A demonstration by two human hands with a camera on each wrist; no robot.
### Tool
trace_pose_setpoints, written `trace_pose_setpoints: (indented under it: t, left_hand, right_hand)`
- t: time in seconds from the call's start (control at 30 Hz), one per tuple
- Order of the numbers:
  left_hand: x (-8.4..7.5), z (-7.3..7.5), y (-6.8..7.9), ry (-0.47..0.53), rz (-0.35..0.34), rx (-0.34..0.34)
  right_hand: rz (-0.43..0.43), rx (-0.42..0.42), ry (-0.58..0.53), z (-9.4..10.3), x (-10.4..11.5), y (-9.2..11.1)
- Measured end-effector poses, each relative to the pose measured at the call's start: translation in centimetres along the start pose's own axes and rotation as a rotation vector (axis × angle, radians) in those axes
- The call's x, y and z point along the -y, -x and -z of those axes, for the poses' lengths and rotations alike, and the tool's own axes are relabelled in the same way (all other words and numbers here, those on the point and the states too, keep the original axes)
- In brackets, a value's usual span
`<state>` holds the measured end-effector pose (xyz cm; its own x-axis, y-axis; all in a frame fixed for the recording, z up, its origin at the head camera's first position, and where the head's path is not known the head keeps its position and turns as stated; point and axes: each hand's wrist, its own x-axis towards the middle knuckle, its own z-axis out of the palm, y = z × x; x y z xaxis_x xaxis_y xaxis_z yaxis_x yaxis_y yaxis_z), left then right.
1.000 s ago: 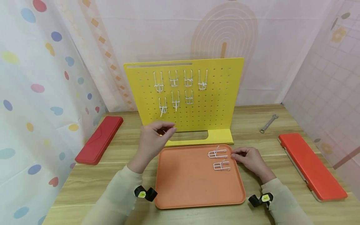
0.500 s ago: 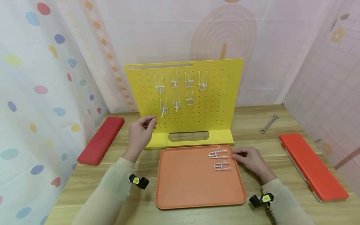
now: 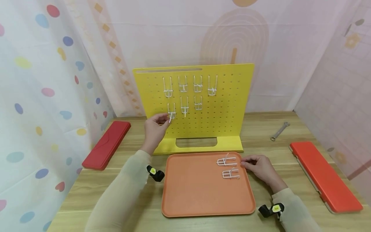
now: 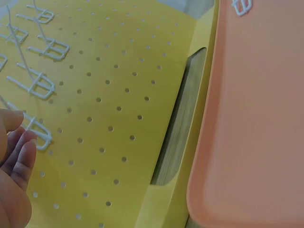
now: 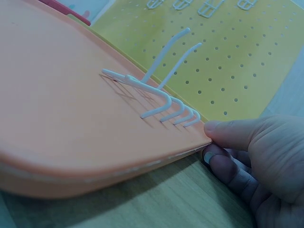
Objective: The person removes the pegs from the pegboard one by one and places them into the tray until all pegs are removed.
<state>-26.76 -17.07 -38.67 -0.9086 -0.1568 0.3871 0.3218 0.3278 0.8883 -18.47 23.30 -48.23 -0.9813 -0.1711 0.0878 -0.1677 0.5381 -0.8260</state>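
Note:
On the yellow pegboard [image 3: 221,109] hang several white double-wire hooks [image 3: 198,85] in two rows. My left hand [image 3: 156,129] is at the lower-left hook [image 3: 172,113], its thumb and fingertips right by the projecting prong. In the left wrist view the thumb covers part of that prong; I cannot tell whether the fingers pinch it. My right hand [image 3: 260,167] grips the orange tray [image 3: 203,193] at its far right corner, thumb on the rim and fingers below. Two more white hooks, an upper one [image 3: 226,161] and a lower one [image 3: 231,174], lie in the tray beside it.
A dark red case [image 3: 107,145] lies on the wooden table at the left, and a bright red case [image 3: 324,175] at the right. Behind the latter is a wrench [image 3: 280,131]. The pegboard's base stands right behind the tray; patterned curtains surround the table.
My left hand moved left from in front of the pegboard's base, then back right and up to the lower-left hook. My right hand stays at the tray's corner.

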Motion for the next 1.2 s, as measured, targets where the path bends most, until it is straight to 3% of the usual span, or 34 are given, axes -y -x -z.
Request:
trace_pose_setpoints:
  t: [0.5,1.2]
  left_hand:
    - [0.0,-1.4,-0.4,0.034,-0.038,0.017]
    - [0.0,-1.4,-0.5,0.053,0.006,0.022]
  right_hand:
    - [-0.030,0.008,-0.022,-0.2,0.0,0.3]
    - [-0.049,0.009,-0.030,-0.2,0.1,0.2]
